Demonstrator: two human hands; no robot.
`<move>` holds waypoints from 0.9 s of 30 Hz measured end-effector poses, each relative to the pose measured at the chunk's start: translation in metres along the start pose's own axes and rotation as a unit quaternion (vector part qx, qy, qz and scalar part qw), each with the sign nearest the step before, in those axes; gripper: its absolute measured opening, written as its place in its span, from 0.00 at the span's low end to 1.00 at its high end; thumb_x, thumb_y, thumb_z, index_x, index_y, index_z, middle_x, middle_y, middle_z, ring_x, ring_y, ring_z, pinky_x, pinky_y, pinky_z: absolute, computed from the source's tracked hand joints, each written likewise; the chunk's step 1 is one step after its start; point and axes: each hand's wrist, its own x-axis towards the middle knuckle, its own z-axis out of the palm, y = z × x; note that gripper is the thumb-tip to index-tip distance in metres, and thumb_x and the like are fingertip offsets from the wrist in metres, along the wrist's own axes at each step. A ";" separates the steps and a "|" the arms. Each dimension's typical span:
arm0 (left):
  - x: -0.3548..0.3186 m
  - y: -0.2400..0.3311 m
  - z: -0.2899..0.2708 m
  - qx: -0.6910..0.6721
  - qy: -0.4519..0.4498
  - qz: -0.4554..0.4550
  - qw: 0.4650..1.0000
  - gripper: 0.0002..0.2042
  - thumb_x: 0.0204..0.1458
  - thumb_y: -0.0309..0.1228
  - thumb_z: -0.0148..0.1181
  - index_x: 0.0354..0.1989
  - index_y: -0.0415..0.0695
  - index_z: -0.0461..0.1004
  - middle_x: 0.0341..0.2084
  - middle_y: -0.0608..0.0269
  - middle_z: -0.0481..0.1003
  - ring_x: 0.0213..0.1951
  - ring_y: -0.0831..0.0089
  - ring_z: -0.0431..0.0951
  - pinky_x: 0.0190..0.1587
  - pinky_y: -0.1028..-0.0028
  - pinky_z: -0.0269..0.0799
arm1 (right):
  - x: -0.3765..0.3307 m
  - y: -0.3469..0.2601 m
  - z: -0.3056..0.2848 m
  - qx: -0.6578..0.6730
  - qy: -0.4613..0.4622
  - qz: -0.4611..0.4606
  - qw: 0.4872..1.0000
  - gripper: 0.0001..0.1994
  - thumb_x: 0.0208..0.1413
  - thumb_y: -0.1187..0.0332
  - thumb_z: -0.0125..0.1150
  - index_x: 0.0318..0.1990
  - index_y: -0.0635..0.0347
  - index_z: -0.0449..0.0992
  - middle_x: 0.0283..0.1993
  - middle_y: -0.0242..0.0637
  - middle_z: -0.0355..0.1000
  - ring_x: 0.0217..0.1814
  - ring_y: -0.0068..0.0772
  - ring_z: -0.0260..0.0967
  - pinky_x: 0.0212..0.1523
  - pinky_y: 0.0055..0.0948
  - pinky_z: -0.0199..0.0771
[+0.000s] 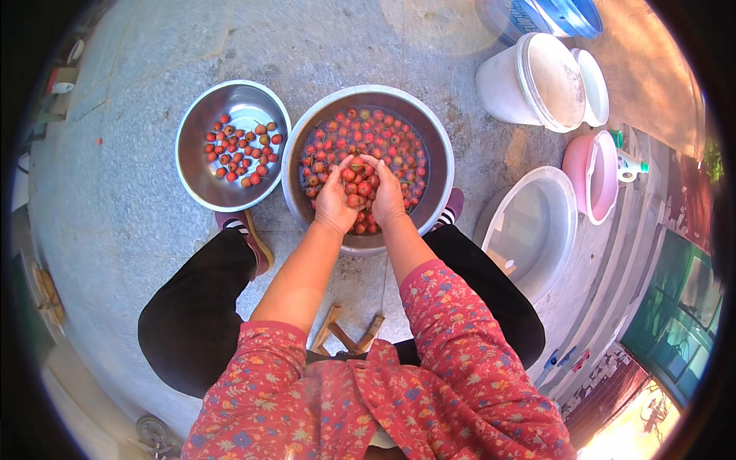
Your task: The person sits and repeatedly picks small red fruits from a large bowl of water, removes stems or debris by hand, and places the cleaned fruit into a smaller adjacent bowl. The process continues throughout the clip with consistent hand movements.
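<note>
Small round red fruits that look like hawthorns point(373, 123) float in water in a large steel basin point(445, 157) between my feet. Over its near half, my left hand point(334, 201) and my right hand point(389, 195) are cupped together around a heap of hawthorns point(359, 182). The fingers curve in from both sides and their tips come close at the far end. More of the fruits lie below and nearer to me, between my wrists. To the left stands a smaller steel basin point(193, 170), with a loose layer of hawthorns point(239, 150) on its bottom.
At the right stand a wide grey basin point(569, 253), a pink basin point(576, 165), a white bucket point(502, 84) and a blue bucket point(515, 19). A white bottle point(630, 165) is beside the pink basin. Wooden stool legs point(346, 337) show beneath me on the concrete floor point(130, 184).
</note>
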 end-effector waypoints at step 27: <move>0.013 0.002 -0.019 -0.081 0.101 0.106 0.986 0.09 0.64 0.36 0.50 0.45 0.49 0.74 0.38 0.65 0.77 0.40 0.70 0.78 0.45 0.69 0.76 | 0.000 0.034 0.027 -0.450 0.031 -0.263 0.853 0.16 0.58 0.64 0.60 0.52 0.56 0.74 0.48 0.44 0.74 0.50 0.45 0.69 0.55 0.38 0.68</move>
